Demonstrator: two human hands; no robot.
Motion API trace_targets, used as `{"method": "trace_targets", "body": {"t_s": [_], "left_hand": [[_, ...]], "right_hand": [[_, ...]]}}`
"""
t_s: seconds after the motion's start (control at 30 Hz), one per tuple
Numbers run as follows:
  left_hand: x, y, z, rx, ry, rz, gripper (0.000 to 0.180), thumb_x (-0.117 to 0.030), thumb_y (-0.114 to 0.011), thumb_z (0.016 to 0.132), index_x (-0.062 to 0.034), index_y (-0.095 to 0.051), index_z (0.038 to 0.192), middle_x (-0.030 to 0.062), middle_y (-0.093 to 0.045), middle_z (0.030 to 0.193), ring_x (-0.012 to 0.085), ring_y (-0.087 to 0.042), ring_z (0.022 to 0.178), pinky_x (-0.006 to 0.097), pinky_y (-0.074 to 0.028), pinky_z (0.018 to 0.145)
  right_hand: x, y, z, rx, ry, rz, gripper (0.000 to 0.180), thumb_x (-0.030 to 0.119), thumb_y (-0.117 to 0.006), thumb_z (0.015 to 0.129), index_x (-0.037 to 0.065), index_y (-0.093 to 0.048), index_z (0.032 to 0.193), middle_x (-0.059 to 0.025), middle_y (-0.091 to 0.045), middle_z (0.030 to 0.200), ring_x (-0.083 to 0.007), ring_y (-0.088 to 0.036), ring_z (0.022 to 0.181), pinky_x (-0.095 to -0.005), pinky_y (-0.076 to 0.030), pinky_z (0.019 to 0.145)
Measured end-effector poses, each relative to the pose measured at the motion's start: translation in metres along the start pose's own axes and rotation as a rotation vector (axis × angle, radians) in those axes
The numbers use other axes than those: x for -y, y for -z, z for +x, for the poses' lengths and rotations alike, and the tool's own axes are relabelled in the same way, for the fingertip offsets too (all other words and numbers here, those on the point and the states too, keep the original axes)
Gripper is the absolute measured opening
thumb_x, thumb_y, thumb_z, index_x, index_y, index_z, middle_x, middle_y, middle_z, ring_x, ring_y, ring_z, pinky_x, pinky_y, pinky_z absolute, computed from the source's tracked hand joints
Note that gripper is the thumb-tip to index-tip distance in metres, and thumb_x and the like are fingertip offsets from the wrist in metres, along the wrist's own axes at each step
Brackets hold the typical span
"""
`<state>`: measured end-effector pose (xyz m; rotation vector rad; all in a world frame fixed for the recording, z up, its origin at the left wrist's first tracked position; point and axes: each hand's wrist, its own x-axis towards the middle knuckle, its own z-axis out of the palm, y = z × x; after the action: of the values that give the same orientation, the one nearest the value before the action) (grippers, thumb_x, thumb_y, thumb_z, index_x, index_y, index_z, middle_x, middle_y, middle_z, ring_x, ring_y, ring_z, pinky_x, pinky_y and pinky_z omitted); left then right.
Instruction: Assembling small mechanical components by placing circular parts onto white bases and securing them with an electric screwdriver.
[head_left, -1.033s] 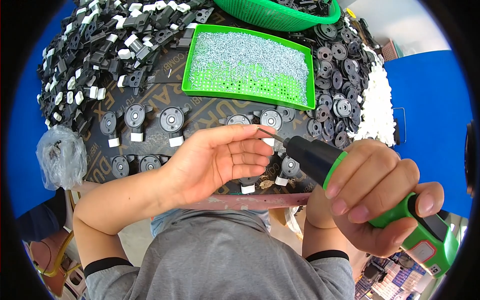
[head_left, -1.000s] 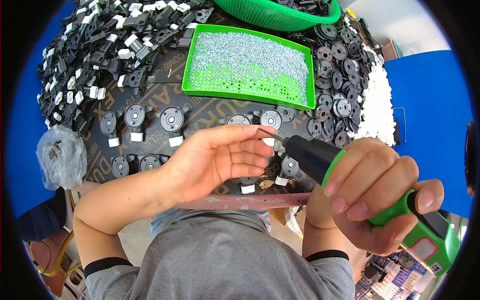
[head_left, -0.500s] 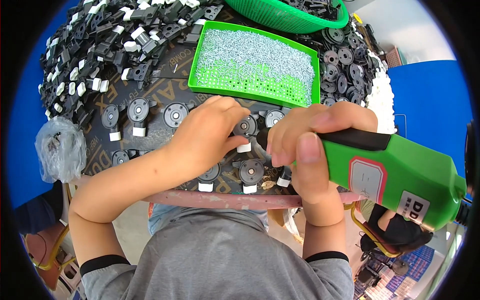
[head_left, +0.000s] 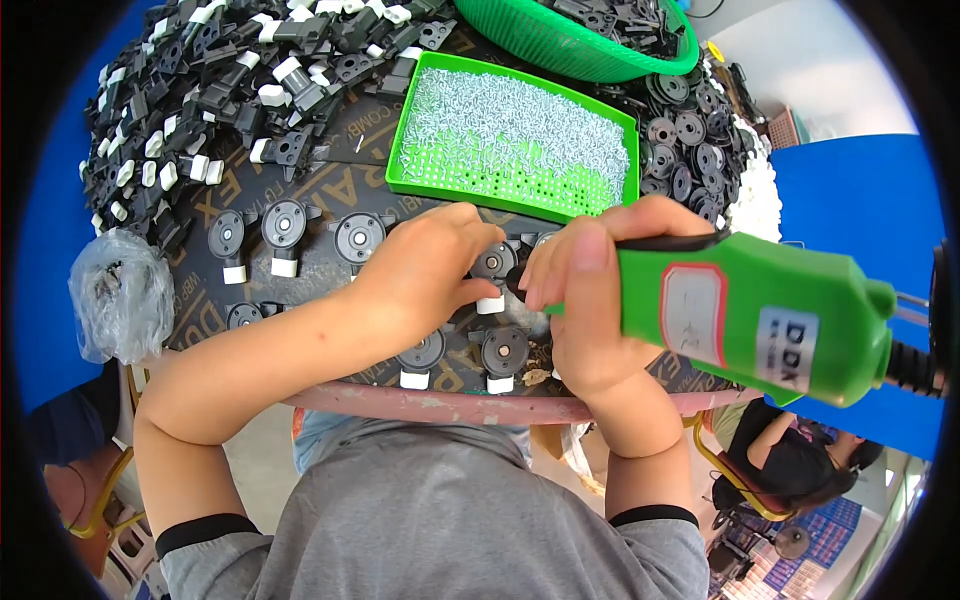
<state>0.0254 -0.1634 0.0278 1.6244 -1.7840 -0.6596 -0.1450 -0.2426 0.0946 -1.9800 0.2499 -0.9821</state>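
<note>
My right hand (head_left: pixel 592 300) is wrapped round a green electric screwdriver (head_left: pixel 640 290) with a black strip on its upper side. The tool lies nearly level, its dark front end pointing left at a black plastic part (head_left: pixel 494 262) with a round disc and a white tab. My left hand (head_left: pixel 425 262) holds that part against the table, thumb on the near side and fingers on the far side. Whether the tip touches the disc's centre I cannot tell. Similar disc parts (head_left: pixel 284 224) stand in rows around my left hand, some hidden under my arms.
A green perforated tray (head_left: pixel 400 178) of small silvery screws sits beyond my hands. Black parts with white tabs (head_left: pixel 290 80) heap up at the far left, black discs (head_left: pixel 690 128) at the right. A green basket (head_left: pixel 560 50) stands behind; a clear plastic bag (head_left: pixel 122 300) is at left.
My right hand and the screwdriver have moved a little left, and the tool's back end has swung upward in the picture. My left hand stays on the same part; the view has shifted slightly.
</note>
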Motion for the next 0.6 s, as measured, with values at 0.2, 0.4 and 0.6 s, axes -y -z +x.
{"method": "trace_targets", "body": {"t_s": [0.2, 0.4, 0.6], "left_hand": [[0.005, -0.004, 0.0, -0.004, -0.041, -0.053, 0.045, -0.012, -0.08, 0.071, 0.0, -0.064, 0.111, 0.0152, -0.061, 0.097, 0.0367, -0.061, 0.094, 0.044, -0.051, 0.08], [0.002, -0.011, 0.008, -0.004, -0.007, -0.18, 0.051, -0.015, -0.082, 0.071, 0.0011, -0.063, 0.115, 0.0179, -0.063, 0.105, 0.0374, -0.062, 0.096, 0.042, -0.051, 0.081], [0.002, -0.004, 0.012, 0.086, 0.207, -0.327, 0.049, -0.012, -0.085, 0.071, -0.0013, -0.066, 0.115, 0.0122, -0.067, 0.111, 0.0244, -0.066, 0.101, 0.036, -0.054, 0.091]], "right_hand": [[-0.001, 0.006, 0.016, -0.279, 0.135, 0.285, 0.015, 0.017, -0.047, 0.099, 0.01, -0.043, 0.111, -0.0026, -0.047, 0.06, -0.0141, -0.046, 0.047, -0.0314, -0.043, 0.043], [-0.046, 0.028, 0.035, -0.497, 0.053, 0.147, 0.016, 0.008, -0.053, 0.095, 0.006, -0.045, 0.109, -0.0046, -0.046, 0.06, -0.0148, -0.046, 0.048, -0.031, -0.044, 0.046], [-0.06, 0.02, 0.029, -0.457, 0.048, 0.174, 0.016, 0.004, -0.052, 0.095, 0.002, -0.042, 0.108, -0.0071, -0.047, 0.059, -0.0153, -0.045, 0.044, -0.0319, -0.044, 0.045]]}}
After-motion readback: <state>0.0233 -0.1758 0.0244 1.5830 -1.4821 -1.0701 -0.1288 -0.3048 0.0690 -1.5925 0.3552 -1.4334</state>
